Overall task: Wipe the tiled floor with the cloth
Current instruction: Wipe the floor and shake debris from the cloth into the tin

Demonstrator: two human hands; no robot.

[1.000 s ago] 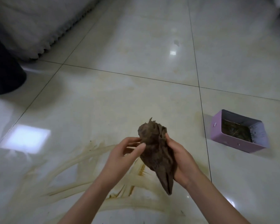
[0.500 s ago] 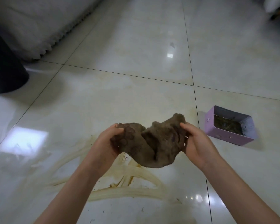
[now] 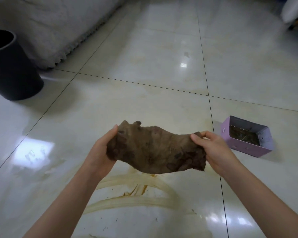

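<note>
A brown, stained cloth [image 3: 155,150] is stretched in the air between my two hands, above the glossy cream tiled floor [image 3: 127,103]. My left hand [image 3: 101,152] grips its left end, fingers wrapped behind the fabric. My right hand [image 3: 212,150] pinches its right end between thumb and fingers. On the tile below the cloth lie yellowish-brown smear streaks [image 3: 136,193] with small dark specks around them.
A pink box [image 3: 246,148] holding dark debris sits on the floor to the right. A black cylindrical bin [image 3: 12,69] stands at the left. Behind it a grey fringed fabric edge [image 3: 62,31] runs along the floor. Bright light patches reflect off the tiles.
The cloth was bunched in both hands a second ago. My hands have moved apart and pulled it out wide and flat between them.
</note>
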